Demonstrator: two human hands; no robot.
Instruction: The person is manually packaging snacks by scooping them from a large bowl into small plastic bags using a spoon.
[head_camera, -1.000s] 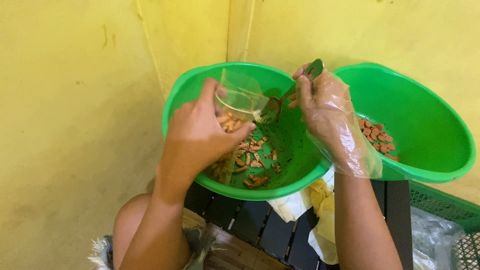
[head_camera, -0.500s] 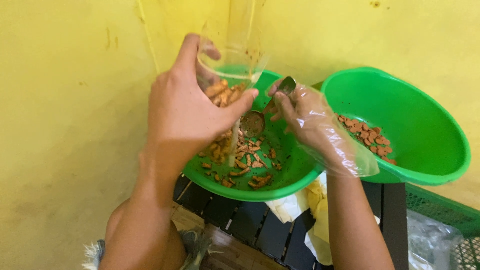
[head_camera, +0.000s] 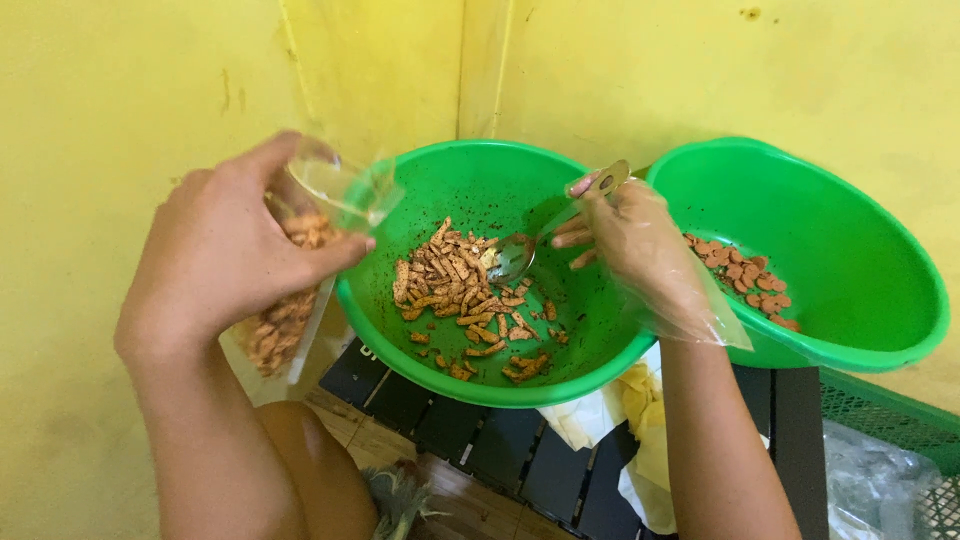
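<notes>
My left hand (head_camera: 225, 255) grips a clear plastic bag (head_camera: 290, 300) partly filled with brown snack sticks, held to the left of a green bowl (head_camera: 470, 175). More snack sticks (head_camera: 460, 290) lie in that bowl. My right hand (head_camera: 640, 245), inside a thin clear plastic glove, holds a metal spoon (head_camera: 525, 250) whose bowl rests among the sticks. The hand is over the bowl's right rim.
A second green bowl (head_camera: 850, 240) on the right holds round reddish-brown snack pieces (head_camera: 745, 275). Both bowls sit on a dark slatted crate (head_camera: 480, 450). Yellow cloth (head_camera: 640, 420) lies under the bowls. Yellow walls stand close behind. A green mesh basket (head_camera: 890, 420) is at the right.
My left hand has swung the bag from above the bowl out to the left. The spoon has come down from beside the bag into the sticks in the bowl.
</notes>
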